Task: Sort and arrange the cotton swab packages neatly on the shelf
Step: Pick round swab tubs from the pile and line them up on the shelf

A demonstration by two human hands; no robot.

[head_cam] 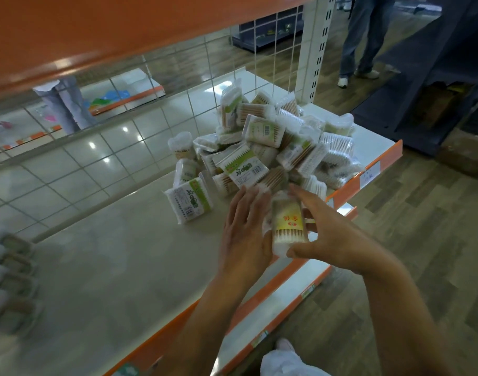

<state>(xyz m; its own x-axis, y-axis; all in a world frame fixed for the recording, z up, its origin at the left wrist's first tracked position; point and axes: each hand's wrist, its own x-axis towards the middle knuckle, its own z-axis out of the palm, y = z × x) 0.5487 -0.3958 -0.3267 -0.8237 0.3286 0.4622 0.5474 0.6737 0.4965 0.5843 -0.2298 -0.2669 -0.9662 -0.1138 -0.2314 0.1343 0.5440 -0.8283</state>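
while held at the shelf point(110, 253) near edge, by the pile point(273, 142): swab package point(288, 223), likely light, soft, slick; right hand point(333, 234) clasps it, left hand point(243, 232) presses straight-fingered; take by long sides.

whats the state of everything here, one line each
yellow-label package, held between both hands
left hand, flat against its side, fingers straight
right hand, thumb and fingers pinch it
pile of packages, heaped, unsorted
green-label package, lying flat beside the pile
row of packages, lined up at left edge, blurred
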